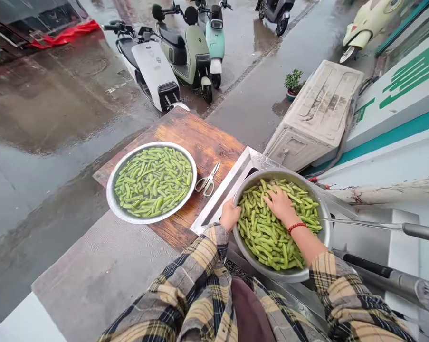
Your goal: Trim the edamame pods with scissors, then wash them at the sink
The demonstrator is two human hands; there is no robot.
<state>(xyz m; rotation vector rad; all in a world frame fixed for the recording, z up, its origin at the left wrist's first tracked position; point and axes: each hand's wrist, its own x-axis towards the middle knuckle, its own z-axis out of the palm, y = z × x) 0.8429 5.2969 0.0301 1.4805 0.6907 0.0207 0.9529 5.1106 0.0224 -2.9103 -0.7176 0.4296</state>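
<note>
A large metal basin (326, 228) full of green edamame pods (260, 237) stands over the metal sink frame in front of me. My left hand (230, 214) is closed on the basin's left rim. Reaching into the heap, my right hand (280, 205) has its fingers bent around pods, and the fingertips are partly hidden among them. A red bead bracelet circles that wrist. To the left, a second metal basin (110, 202) holds more edamame pods (153, 180) in water. Kitchen scissors (207, 180) lie between the two basins with their blades slightly apart.
The left basin and scissors rest on a wooden tabletop (214, 142). Metal-shafted tools with dark handles (423, 232) extend in from the right. Beyond stand a weathered outdoor unit (321, 104), a potted plant (293, 80) and several parked scooters (187, 52) on wet pavement.
</note>
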